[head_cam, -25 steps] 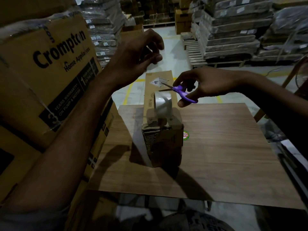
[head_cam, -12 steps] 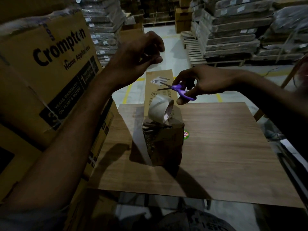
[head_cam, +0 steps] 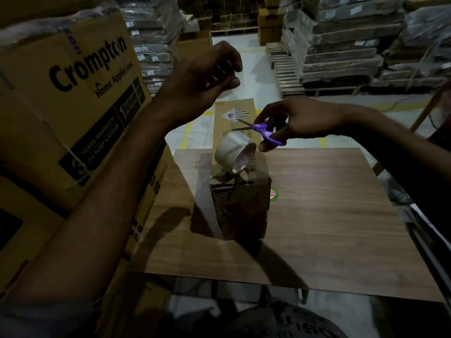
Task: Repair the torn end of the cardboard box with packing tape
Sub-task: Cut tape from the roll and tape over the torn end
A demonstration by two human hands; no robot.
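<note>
Above the box (head_cam: pixel 241 211), right hand (head_cam: pixel 302 120) grips scissors (head_cam: pixel 263 127).

Long narrow cardboard box (head_cam: pixel 244 208) lies flat on table (head_cam: pixel 329 215), long axis running 12 to 6 o'clock, hazard label near its 12 o'clock end. 6 o'clock end (head_cam: pixel 231 189) torn, crumpled, corrugation showing. Clear packing tape roll (head_cam: pixel 230 148) tilted over that end, core opening facing 4 o'clock (touching box or not: unclear).

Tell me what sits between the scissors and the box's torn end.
The tape roll, tilted over the box, below the scissors in the right hand; head view.
</note>
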